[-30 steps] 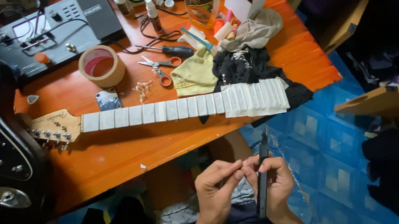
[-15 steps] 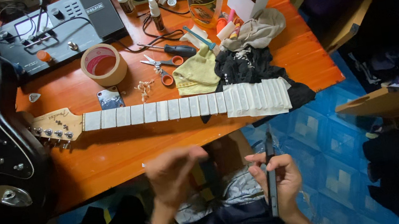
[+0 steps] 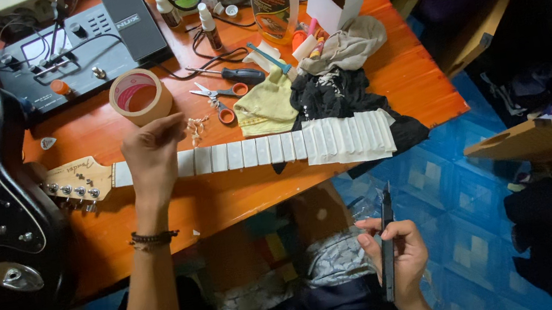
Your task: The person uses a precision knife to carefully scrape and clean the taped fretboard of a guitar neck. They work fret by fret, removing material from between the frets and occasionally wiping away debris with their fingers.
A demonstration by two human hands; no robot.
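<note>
While left hand (image 3: 153, 155) covers taped neck (image 3: 254, 152), right hand (image 3: 400, 260) grips dark tool (image 3: 386, 248).

Two bare forearms, a beaded bracelet, dark clothes below.

The left hand (image 3: 151, 155) has a bare forearm behind it, with no sleeve showing along its length; a dark beaded bracelet (image 3: 153, 237) circles the wrist (it looks like two strands, one thinner). The right hand (image 3: 399, 259) is bare as well, with no ring or band that can be made out. Below the arms lies dark navy clothing, and a pale patterned fabric spreads over the lap between them.
</note>
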